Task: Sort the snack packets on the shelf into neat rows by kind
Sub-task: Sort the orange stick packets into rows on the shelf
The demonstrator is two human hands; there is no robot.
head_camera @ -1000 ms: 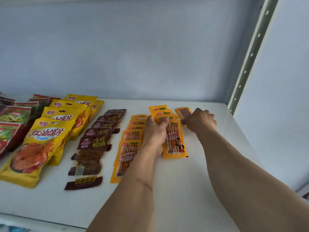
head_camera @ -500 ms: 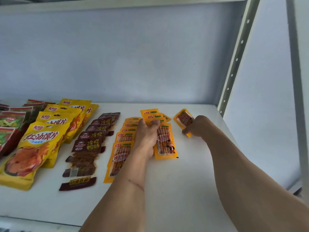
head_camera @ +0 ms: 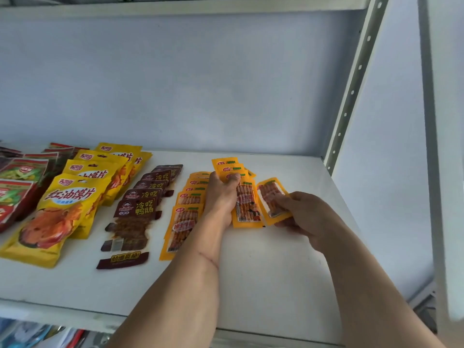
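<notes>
Two rows of small orange snack packets lie on the white shelf (head_camera: 276,259). The left orange row (head_camera: 184,222) runs front to back. My left hand (head_camera: 222,194) rests on the right orange row (head_camera: 247,207), its thumb curled over the packets' upper part. My right hand (head_camera: 301,217) pinches a single orange packet (head_camera: 272,198) with a clear window, held tilted just right of that row. Left of the orange rows lie a row of dark brown packets (head_camera: 136,209) and a row of large yellow bags (head_camera: 62,209).
Red and green bags (head_camera: 15,189) are stacked at the far left. A perforated metal upright (head_camera: 351,89) stands at the back right corner, with a grey wall behind. Bare shelf surface stretches in front of and right of my hands. Coloured items (head_camera: 37,332) show below the shelf edge.
My right hand picked the single orange packet up from the back right and drew it forward, next to the right row. My left hand stayed on that row.
</notes>
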